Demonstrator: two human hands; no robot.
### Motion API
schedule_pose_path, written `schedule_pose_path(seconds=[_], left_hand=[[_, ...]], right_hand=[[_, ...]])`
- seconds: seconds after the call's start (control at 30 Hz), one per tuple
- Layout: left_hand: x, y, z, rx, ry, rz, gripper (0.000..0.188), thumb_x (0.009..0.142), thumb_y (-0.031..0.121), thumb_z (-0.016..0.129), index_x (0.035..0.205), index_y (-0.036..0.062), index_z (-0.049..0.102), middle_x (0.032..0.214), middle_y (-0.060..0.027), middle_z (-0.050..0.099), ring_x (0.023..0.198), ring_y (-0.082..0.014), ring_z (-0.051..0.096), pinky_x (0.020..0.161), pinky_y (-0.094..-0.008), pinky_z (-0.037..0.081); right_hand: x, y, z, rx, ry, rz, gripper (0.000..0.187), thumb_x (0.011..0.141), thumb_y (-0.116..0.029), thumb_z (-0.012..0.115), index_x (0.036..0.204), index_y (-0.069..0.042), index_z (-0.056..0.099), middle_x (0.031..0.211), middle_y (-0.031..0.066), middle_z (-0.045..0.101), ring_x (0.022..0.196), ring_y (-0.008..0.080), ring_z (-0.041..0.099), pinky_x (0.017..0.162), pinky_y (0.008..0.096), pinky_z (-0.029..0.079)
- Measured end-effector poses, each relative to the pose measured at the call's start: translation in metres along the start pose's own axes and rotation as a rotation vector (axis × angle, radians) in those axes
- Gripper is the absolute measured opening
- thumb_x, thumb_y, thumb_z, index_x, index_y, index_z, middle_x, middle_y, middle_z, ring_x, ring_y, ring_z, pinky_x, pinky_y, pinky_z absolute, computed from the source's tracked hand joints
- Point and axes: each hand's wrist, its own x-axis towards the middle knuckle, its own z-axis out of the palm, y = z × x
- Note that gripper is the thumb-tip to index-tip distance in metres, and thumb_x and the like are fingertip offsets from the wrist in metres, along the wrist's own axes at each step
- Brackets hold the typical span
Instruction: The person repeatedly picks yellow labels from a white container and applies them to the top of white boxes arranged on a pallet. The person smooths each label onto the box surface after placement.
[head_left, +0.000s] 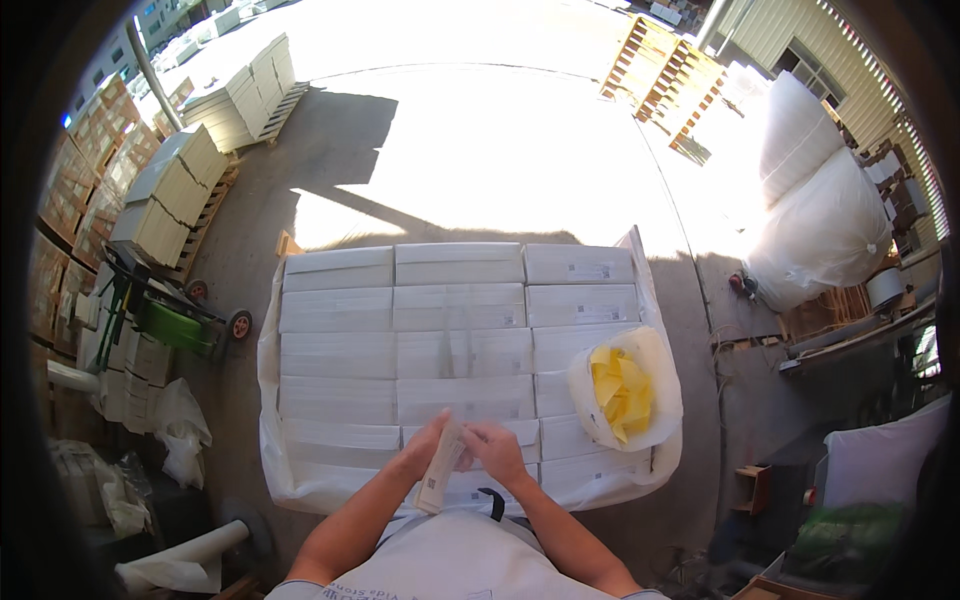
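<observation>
In front of my body, my left hand (427, 446) is closed round a narrow strip of white printed labels (436, 482), which hangs tilted toward my shirt. My right hand (497, 452) meets it at the upper end of the strip, its fingers pinched together on the label edge. Both hands are over the near rows of long white cartons (460, 350), packed side by side on a pallet with white plastic sheeting (268, 400) round the edges. On the cartons to the right sits a cut-open white plastic tub (660, 425) with crumpled yellow paper (618, 390) inside.
At left are a green wheeled machine (180, 325), stacked pale slabs (165, 195) on pallets and a film roll (190, 555). Large white plastic bundles (815, 220) stand at right, with wooden pallets (660, 80) upright behind. Sunlit concrete (480, 150) stretches beyond the cartons.
</observation>
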Motion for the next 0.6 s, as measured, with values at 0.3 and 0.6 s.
schedule_pose_path(seconds=[0.3, 0.6], left_hand=[[-0.019, -0.009, 0.014, -0.020, -0.023, 0.001, 0.058, 0.104, 0.045, 0.023, 0.113, 0.0004, 0.058, 0.083, -0.0175, 0.065, 0.067, -0.0267, 0.064, 0.066, -0.0372, 0.052], [-0.032, -0.002, 0.028, 0.018, 0.166, -0.038, 0.047, 0.100, 0.046, 0.044, 0.110, 0.0031, 0.060, 0.085, -0.0113, 0.066, 0.068, -0.0200, 0.065, 0.061, -0.0332, 0.055]], right_hand=[[-0.034, -0.005, 0.012, -0.109, 0.333, -0.070, 0.021, 0.093, -0.020, 0.061, 0.094, 0.000, 0.068, 0.077, 0.0148, 0.064, 0.069, 0.0260, 0.060, 0.066, 0.0353, 0.048], [-0.038, -0.001, -0.004, 0.261, 0.334, 0.193, 0.024, 0.092, -0.021, 0.064, 0.089, 0.002, 0.069, 0.068, 0.0002, 0.059, 0.063, 0.0070, 0.052, 0.057, 0.0247, 0.043]])
